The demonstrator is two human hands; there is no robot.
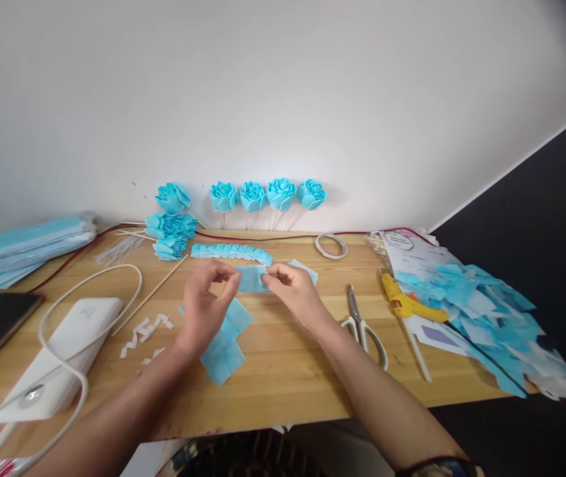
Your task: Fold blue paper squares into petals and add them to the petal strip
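Squares of blue material lie just under the left hand, near the front edge of the table. Both hands pinch one blue piece between fingertips, the right hand at its right end (mid-fold, I judge; creasing calls for aligned edges). Scissors lie near the right hand's outer side. A row of folded pieces just beyond crowds the far side.

left hand and right hand pinch blue square between them | blue sheets below | scissors, glue gun right | paper flowers by wall
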